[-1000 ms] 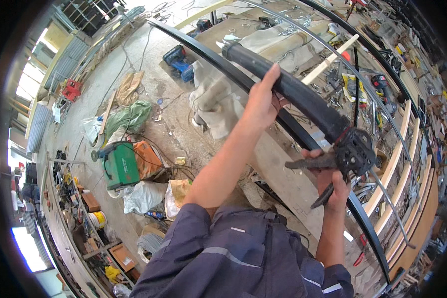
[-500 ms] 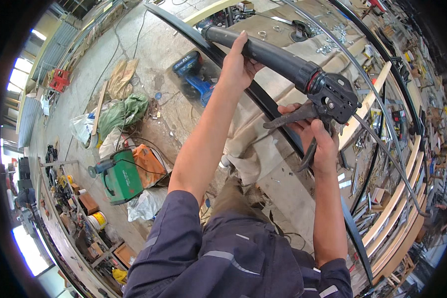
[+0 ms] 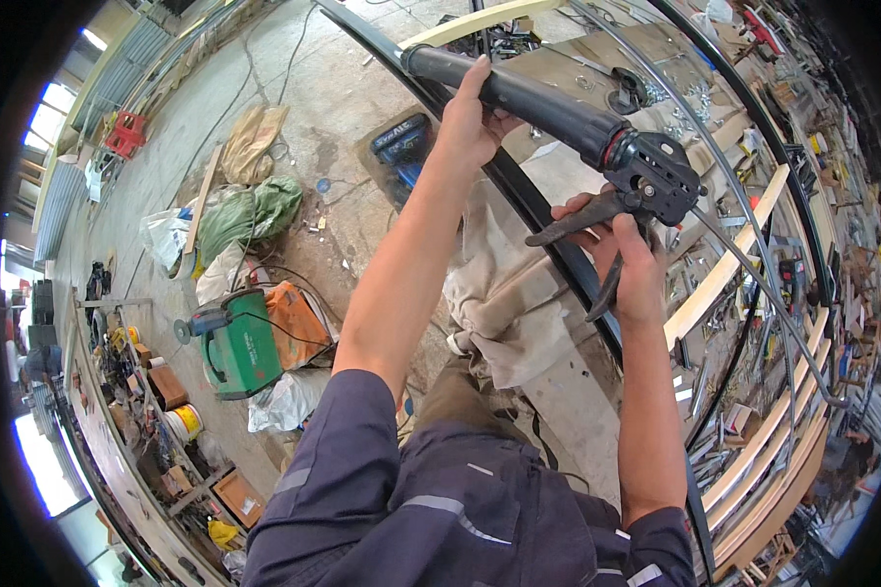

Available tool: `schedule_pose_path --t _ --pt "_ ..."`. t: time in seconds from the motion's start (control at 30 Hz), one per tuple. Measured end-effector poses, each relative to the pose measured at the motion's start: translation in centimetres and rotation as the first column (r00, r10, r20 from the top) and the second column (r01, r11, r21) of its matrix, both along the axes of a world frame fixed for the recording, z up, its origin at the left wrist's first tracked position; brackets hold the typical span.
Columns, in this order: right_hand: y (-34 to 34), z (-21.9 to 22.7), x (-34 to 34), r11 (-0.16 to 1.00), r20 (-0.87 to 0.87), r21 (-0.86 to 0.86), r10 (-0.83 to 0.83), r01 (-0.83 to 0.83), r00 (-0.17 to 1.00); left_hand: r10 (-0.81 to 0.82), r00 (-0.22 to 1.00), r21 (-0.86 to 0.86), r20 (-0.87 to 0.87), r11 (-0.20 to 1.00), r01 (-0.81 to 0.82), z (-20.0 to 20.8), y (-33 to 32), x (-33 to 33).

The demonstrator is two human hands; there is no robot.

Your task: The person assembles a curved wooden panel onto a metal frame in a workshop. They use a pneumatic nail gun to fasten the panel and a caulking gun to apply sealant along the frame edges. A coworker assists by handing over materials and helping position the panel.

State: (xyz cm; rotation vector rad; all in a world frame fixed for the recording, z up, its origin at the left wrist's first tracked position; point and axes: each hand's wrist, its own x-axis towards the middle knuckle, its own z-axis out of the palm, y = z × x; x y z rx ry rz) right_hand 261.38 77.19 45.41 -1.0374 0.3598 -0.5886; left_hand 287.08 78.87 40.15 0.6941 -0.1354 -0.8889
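Caulk gun [image 3: 656, 171] slants over the bar [image 3: 521, 188]! Left hand's [image 3: 472, 122] grip closes round its barrel [image 3: 558, 106], right hand's [image 3: 636, 279] grip curls about its handles [image 3: 582, 219]; blue tool [image 3: 401, 147] left of the bar.

The black gun's barrel [image 3: 553, 105] looked smooth with a low satin sheen, its head [image 3: 661, 176] matt and its long rod [image 3: 754, 273] bare grey metal. The dark frame bar [image 3: 522, 193] appeared smooth and slightly glossy. Pale slats [image 3: 705, 292] were raw, unvarnished wood, and the beige cloth [image 3: 504, 279] was matt and creased. The green case [image 3: 245, 347] seemed smooth, hard plastic; the white bag [image 3: 289, 401] crinkled plastic; the floor [image 3: 328, 108] rough, dusty concrete.
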Motion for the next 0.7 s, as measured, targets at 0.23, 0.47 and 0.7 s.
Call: schedule_pose_path --t 0.23,0.47,0.7 --pt "-0.2 2.0 -0.8 0.981 -0.167 -0.192 -0.027 -0.006 0.986 -0.004 0.999 -0.078 -0.048 0.997 0.000 1.1 0.7 -0.9" --pt "-0.4 3.9 -3.3 0.958 -0.235 -0.285 -0.035 -0.035 0.971 -0.015 0.998 -0.106 -0.053 0.994 0.009 2.2 1.4 -3.3" --pt "2.0 5.9 -9.9 0.922 -0.345 -0.377 -0.230 0.090 0.910 -0.067 0.983 -0.039 -0.171 0.997 0.061 2.4 2.4 -9.6"
